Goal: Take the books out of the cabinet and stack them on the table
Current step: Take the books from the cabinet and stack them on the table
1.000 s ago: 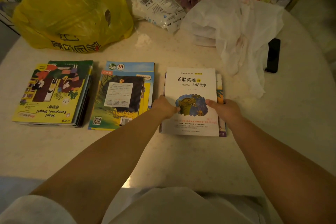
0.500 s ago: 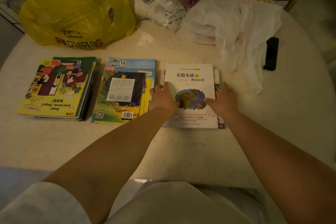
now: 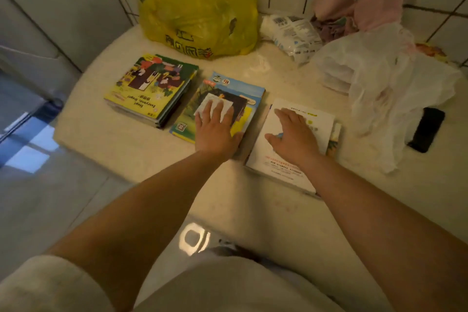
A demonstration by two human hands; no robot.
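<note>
Three book piles sit in a row on the pale speckled counter (image 3: 141, 149). Landmark: middle pile of blue-and-yellow picture books (image 3: 222, 99). Left of it, just beside, a stack topped by a yellow-green illustrated paperback (image 3: 149, 86). Left hand (image 3: 215, 129) lies flat on the middle pile, fingers straight and spread, gripping nothing. Right of the middle pile, close by, a stack topped by a white-covered paperback (image 3: 286, 157); right hand (image 3: 295, 134) rests flat on it, fingers relaxed. Behind the middle pile, a crumpled yellow plastic bag (image 3: 200, 12). Far right of it, a white plastic bag (image 3: 385, 88) and a black flat phone-like slab (image 3: 426, 129).
</note>
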